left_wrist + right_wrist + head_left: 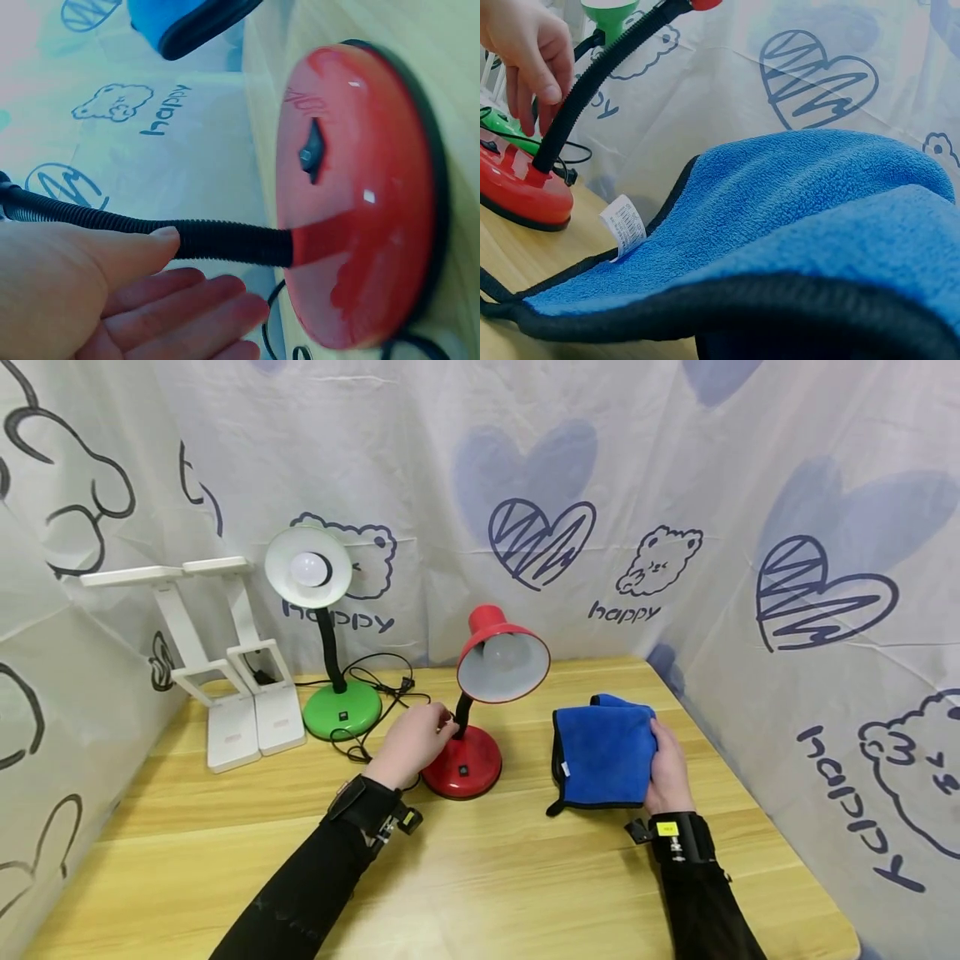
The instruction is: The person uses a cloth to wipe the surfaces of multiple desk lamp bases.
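Note:
A red desk lamp (462, 765) stands upright on the table, its shade tilted forward and a bulb inside. Beside its black flexible neck (232, 241) is my left hand (414, 745). The thumb tip lies right at the neck, while the other fingers (187, 319) stretch loosely past it without curling round. My right hand (670, 770) grips the right edge of a folded blue microfiber cloth (606, 756), with the thumb on its front. Black trim and a small white label (624, 227) show on the cloth, which hides most of that hand in the right wrist view.
Left of the red lamp stands a green desk lamp (341, 710) with a white-lined shade. Two white folding lamps (232, 733) are side by side at the far left. Black cords (367, 693) lie behind my left hand. A printed curtain (420, 468) surrounds the wooden table (525, 877).

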A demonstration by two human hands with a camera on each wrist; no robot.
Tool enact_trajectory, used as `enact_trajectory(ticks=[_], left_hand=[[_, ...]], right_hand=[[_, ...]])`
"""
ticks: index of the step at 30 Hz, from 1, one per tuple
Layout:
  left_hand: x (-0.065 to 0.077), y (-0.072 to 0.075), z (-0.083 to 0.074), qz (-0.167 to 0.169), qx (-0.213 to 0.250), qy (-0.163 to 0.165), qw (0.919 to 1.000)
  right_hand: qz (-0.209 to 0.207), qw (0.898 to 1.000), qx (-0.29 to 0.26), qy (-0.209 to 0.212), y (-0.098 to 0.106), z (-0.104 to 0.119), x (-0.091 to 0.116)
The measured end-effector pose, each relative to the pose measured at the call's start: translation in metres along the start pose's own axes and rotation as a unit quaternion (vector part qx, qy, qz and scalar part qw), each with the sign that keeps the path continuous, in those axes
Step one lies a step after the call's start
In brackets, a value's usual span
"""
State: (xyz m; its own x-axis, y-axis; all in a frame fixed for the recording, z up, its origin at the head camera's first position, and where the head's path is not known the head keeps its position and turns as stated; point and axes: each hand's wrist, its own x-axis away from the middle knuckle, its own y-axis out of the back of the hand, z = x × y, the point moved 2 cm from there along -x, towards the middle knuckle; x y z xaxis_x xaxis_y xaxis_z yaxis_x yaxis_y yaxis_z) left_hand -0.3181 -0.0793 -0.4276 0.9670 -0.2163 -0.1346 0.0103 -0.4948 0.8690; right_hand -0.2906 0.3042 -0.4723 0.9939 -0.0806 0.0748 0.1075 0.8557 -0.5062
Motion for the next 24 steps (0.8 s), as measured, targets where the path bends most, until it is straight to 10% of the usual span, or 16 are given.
enact_trajectory(ticks=[13,24], left_hand=[[0.061,-0.022,0.005,0.007,-0.114,0.017,0.9933],[0.052,-0.034,0.004,-0.001,-0.122,0.005,0.9925]], right_hand=[[-0.031,1.0,0.005,0.006,0.004,0.002,-0.001],[-0.052,0.998,0.023,-0.017,0.005,0.001,-0.002]])
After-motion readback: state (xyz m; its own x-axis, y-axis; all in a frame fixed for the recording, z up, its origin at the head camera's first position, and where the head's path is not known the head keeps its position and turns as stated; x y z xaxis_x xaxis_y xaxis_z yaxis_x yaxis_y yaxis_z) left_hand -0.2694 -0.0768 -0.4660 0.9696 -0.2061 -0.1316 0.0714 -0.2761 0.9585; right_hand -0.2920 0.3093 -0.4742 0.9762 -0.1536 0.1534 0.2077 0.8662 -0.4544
